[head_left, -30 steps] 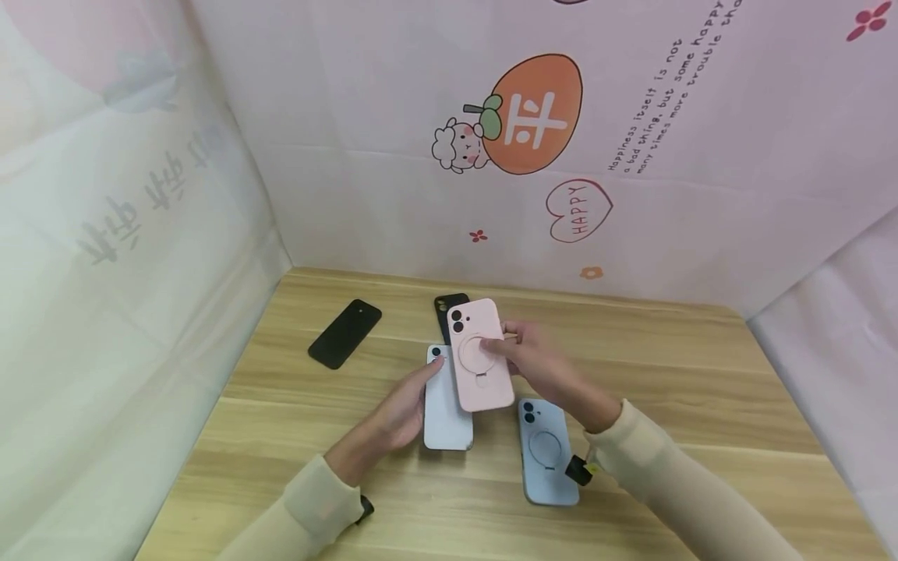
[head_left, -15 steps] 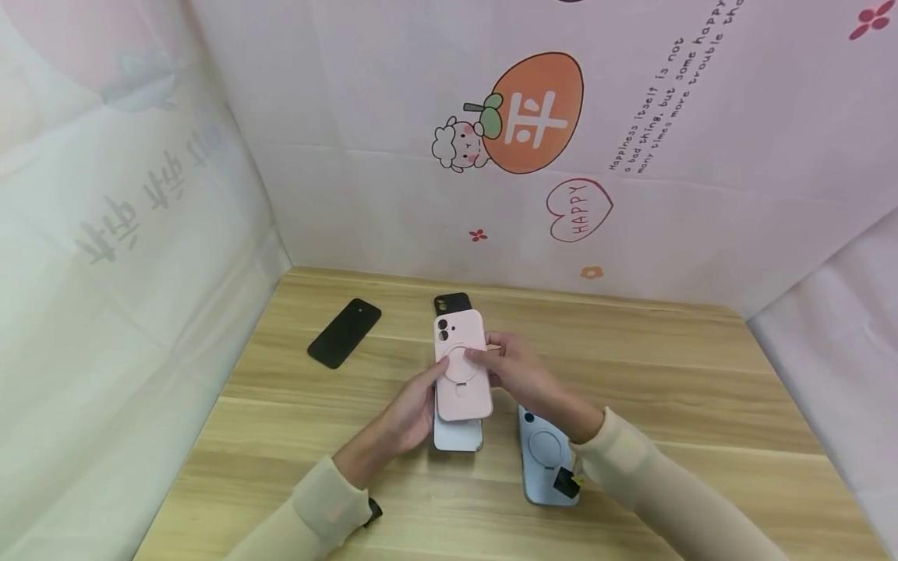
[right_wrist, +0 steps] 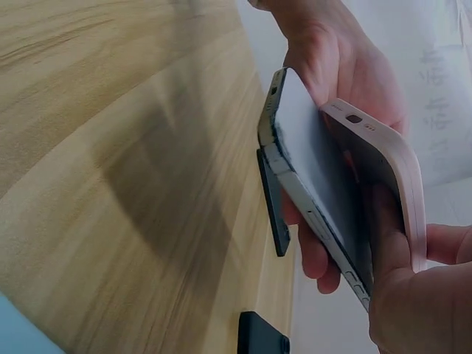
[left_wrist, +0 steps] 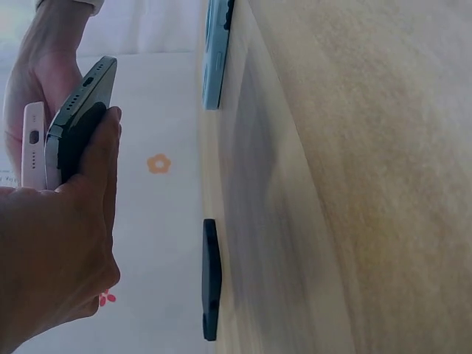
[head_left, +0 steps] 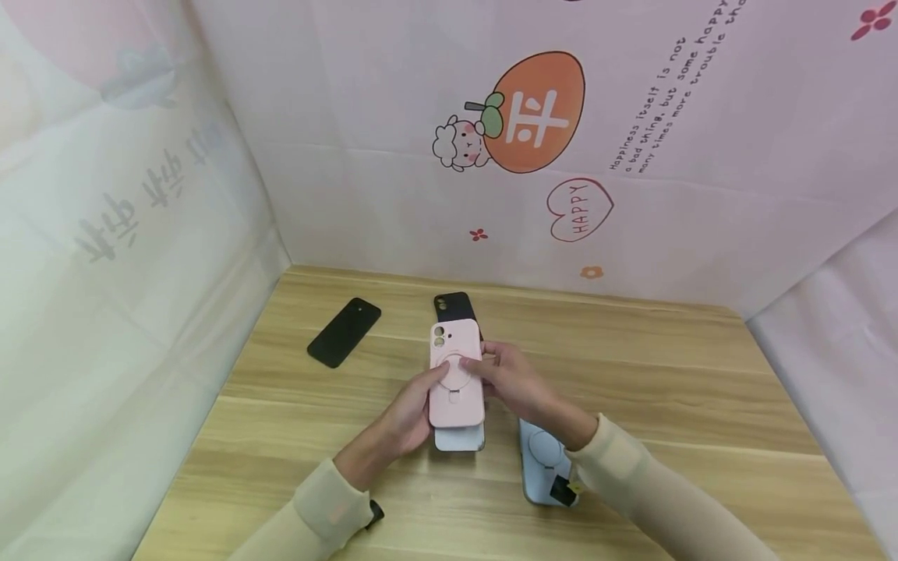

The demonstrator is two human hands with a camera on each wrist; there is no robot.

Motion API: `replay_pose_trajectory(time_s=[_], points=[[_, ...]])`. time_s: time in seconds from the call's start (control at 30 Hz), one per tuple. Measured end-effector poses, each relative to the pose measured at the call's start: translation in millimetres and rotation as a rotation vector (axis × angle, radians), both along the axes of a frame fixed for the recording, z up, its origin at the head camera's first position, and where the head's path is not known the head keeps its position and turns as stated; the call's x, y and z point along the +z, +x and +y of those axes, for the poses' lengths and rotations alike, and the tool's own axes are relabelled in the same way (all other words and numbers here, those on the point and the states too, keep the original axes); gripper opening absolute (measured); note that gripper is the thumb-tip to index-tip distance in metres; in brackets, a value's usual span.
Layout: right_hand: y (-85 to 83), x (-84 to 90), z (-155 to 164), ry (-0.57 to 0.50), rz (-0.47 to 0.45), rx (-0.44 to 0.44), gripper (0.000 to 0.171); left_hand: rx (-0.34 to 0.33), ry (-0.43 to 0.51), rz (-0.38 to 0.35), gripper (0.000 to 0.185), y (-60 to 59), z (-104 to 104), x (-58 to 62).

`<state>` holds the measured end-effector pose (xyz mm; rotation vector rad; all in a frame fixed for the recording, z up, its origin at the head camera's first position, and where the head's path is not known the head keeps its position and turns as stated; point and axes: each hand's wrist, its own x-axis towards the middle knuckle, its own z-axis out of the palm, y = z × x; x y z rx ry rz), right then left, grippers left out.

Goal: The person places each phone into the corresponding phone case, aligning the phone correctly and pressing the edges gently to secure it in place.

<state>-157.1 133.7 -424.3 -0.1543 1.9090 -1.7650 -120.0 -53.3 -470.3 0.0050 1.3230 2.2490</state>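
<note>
Over the table, a pink phone case [head_left: 456,409] with a ring on its back is held above a white phone [head_left: 459,441], covering most of it in the head view. My left hand [head_left: 405,417] grips the phone, its thumb on the case's back. My right hand [head_left: 517,384] pinches the case by its right side, thumb on the back and fingers inside. Seen from the right wrist, the case [right_wrist: 417,199] stands at an angle to the phone [right_wrist: 313,147], with a gap along the right side. In the left wrist view, their bottom ends lie close together.
A light blue phone case [head_left: 542,456] with a ring lies at the right, partly under my right wrist. Behind the hands lies a black case [head_left: 456,306] with camera holes. A flat black phone-shaped piece [head_left: 344,333] rests farther left. Printed cloth [head_left: 379,202] hangs around the wooden table.
The pink case has moved left and toward me, over the white phone. My left thumb has gone from the phone onto the case's back. The right hand has followed leftward.
</note>
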Motion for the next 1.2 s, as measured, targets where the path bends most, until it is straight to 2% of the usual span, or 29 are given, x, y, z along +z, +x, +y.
replay_pose_trajectory(time_s=[0.4, 0.5, 0.6, 0.8, 0.9, 0.97, 1.2], points=[[3.8, -5.6, -1.1, 0.021, -0.046, 0.018, 0.035, 0.021, 0.009, -0.007, 0.056, 1.0, -4.4, -2.0], [3.3, -5.2, -1.2, 0.056, -0.016, 0.029, 0.034, 0.027, 0.008, -0.010, 0.055, 1.0, -4.8, -3.1], [1.4, -2.2, 0.4, 0.155, 0.100, 0.039, 0.034, 0.033, 0.006, -0.002, 0.055, 0.8, -4.7, -4.1], [-8.3, 3.1, 9.9, 0.441, 0.474, 0.015, 0.043, 0.048, -0.024, 0.002, 0.055, 1.1, -5.4, -5.4], [-16.8, 4.9, 16.5, 0.482, 0.553, -0.002, 0.040, 0.033, -0.044, -0.003, 0.055, 2.6, -5.1, -5.8], [-22.1, 7.2, 20.3, 0.453, 0.534, 0.007, 0.037, 0.011, -0.056, 0.001, 0.055, 4.0, -4.5, -6.1], [-30.1, 14.1, 25.1, 0.312, 0.274, 0.068, 0.040, -0.084, -0.103, 0.049, 0.051, 10.8, 0.7, -1.0]])
